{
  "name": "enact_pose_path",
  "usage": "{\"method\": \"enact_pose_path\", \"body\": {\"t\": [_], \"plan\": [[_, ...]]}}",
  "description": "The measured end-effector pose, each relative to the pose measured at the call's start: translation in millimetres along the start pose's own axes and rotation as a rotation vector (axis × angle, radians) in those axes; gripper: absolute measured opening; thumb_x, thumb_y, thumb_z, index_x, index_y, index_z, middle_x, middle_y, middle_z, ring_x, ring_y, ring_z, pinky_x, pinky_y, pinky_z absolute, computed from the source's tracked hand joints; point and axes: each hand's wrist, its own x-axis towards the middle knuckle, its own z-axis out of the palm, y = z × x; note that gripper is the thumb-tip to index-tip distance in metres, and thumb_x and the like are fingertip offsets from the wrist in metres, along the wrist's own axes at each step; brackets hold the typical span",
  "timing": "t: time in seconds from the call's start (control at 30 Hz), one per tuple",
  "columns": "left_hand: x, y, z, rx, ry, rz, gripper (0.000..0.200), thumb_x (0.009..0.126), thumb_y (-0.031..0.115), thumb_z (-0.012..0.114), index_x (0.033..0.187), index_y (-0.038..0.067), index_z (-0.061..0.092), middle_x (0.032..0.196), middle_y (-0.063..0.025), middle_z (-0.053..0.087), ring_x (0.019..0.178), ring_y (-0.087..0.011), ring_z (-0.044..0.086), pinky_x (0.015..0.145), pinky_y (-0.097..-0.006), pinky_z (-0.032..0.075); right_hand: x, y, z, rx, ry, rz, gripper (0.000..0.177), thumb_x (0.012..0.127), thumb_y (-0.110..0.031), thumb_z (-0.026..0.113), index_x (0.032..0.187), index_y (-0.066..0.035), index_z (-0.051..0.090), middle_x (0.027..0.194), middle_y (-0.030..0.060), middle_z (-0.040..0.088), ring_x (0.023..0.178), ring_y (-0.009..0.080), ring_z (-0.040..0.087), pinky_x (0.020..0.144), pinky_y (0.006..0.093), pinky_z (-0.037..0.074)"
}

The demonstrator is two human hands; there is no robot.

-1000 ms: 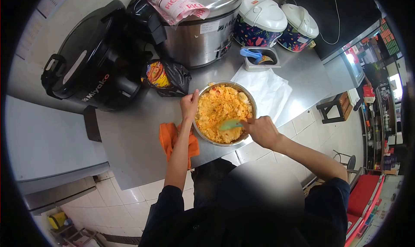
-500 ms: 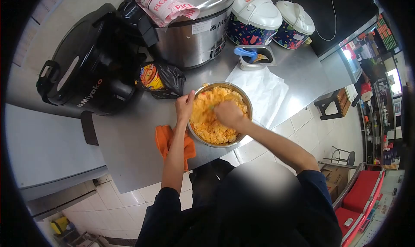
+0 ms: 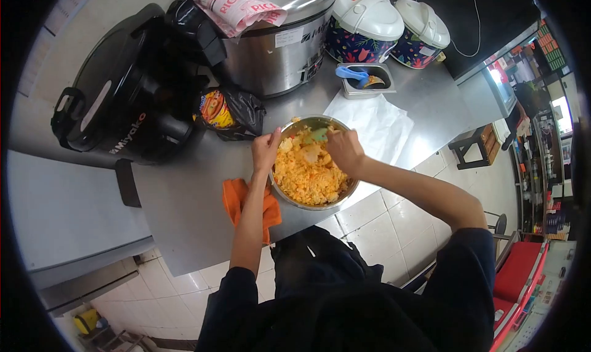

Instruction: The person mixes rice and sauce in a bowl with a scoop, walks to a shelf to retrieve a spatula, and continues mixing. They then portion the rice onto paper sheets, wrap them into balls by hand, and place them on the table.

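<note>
A round metal bowl (image 3: 287, 200) stands on the steel table, full of orange-yellow rice (image 3: 311, 178) with paler lumps. My left hand (image 3: 266, 151) is closed on the bowl's left rim. Over the right side of the bowl, my right hand (image 3: 346, 151) grips a green rice paddle (image 3: 317, 135), whose blade lies at the upper part of the rice. The paddle's handle is mostly hidden by my fingers. An orange cloth (image 3: 271, 212) lies on the table beside my left forearm.
White paper (image 3: 385, 124) lies right of the bowl, below a metal container (image 3: 363, 93) holding a blue-handled utensil (image 3: 351, 74). Behind stand a black cooker (image 3: 132, 100), a large steel cooker (image 3: 271, 63) and two flowered rice cookers (image 3: 363, 41). A black plastic bag (image 3: 246, 115) sits left.
My right hand has moved from the bowl's middle toward its upper right rim, bringing the green paddle into clear view. My left hand keeps its hold on the rim.
</note>
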Motion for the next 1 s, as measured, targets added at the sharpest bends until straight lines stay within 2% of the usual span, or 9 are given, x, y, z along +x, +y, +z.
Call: {"method": "enact_pose_path", "body": {"t": [0.1,0.23,0.3,0.43,0.6,0.63,0.77,0.83,1.0], "plan": [[2,2,-1,0.059,0.028,-0.013,0.053,0.083,0.036,0.056,0.054,-0.006,0.040,0.047,-0.0075,0.024,0.047,-0.0088,0.026,0.041,-0.0316,0.026,-8,-8,-3,0.210,-0.490,0.159,0.015,0.072,-0.020,0.062,0.082,-0.011,0.066,0.088,0.0032,0.064,0.081,0.0156,0.062,0.058,0.0266,0.049],[1,9,0,0.094,0.026,0.045,0.052,0.082,0.035,0.057,0.054,-0.006,0.041,0.047,-0.0093,0.024,0.046,-0.0095,0.025,0.041,-0.0322,0.026,-22,14,11,0.520,-0.629,0.150,0.019,0.073,-0.014,0.054,0.087,-0.006,0.065,0.089,0.0136,0.064,0.084,0.0236,0.063,0.065,0.0327,0.051],[3,11,1,0.088,0.007,0.039,0.051,0.082,0.034,0.057,0.055,-0.006,0.042,0.047,-0.0089,0.024,0.046,-0.0094,0.025,0.041,-0.0319,0.026,-21,3,22,0.648,-0.538,0.377,0.019,0.073,-0.011,0.051,0.085,-0.002,0.064,0.085,0.0163,0.063,0.082,0.0278,0.063,0.067,0.0350,0.051],[6,9,1,0.020,-0.107,0.029,0.048,0.084,0.033,0.055,0.058,-0.006,0.045,0.047,-0.0068,0.025,0.046,-0.0087,0.026,0.041,-0.0312,0.026,-11,0,29,0.700,-0.350,0.475,0.018,0.074,-0.012,0.050,0.080,-0.002,0.063,0.080,0.0165,0.063,0.077,0.0293,0.063,0.066,0.0369,0.050],[7,18,-1,0.017,-0.169,-0.034,0.047,0.085,0.032,0.054,0.060,-0.007,0.047,0.047,-0.0045,0.028,0.047,-0.0075,0.028,0.042,-0.0297,0.027,6,-10,3,0.585,-0.316,0.235,0.016,0.075,-0.013,0.050,0.075,-0.003,0.061,0.069,0.0157,0.062,0.068,0.0255,0.063,0.059,0.0363,0.050],[6,20,-3,-0.002,-0.173,-0.073,0.047,0.085,0.032,0.054,0.061,-0.007,0.048,0.046,-0.0040,0.030,0.047,-0.0070,0.029,0.042,-0.0291,0.028,3,-21,15,0.510,-0.140,0.099,0.019,0.075,-0.011,0.050,0.088,-0.001,0.059,0.066,0.0149,0.061,0.066,0.0250,0.063,0.058,0.0360,0.050],[9,9,-1,0.007,-0.138,-0.022,0.045,0.085,0.032,0.054,0.062,-0.007,0.051,0.045,-0.0033,0.034,0.048,-0.0055,0.032,0.043,-0.0274,0.029,-34,-37,20,0.448,-0.119,0.053,0.032,0.075,-0.008,0.049,0.106,0.001,0.052,0.067,0.0122,0.060,0.064,0.0243,0.062,0.059,0.0351,0.048],[8,10,-3,-0.033,-0.180,-0.072,0.042,0.086,0.031,0.054,0.066,-0.005,0.055,0.047,-0.0009,0.041,0.049,-0.0048,0.034,0.044,-0.0264,0.030,-60,-34,25,0.425,0.182,-0.013,0.050,0.072,-0.007,0.053,0.120,-0.001,0.044,0.065,0.0067,0.054,0.057,0.0207,0.057,0.058,0.0324,0.046],[10,6,-5,-0.220,-0.281,-0.177,0.041,0.088,0.032,0.050,0.068,-0.004,0.055,0.053,0.0016,0.043,0.051,-0.0042,0.034,0.044,-0.0248,0.031,-105,-18,1,0.447,0.183,-0.060,0.051,0.072,-0.008,0.052,0.121,0.002,0.042,0.071,0.0032,0.055,0.065,0.0172,0.056,0.063,0.0306,0.044]]}}
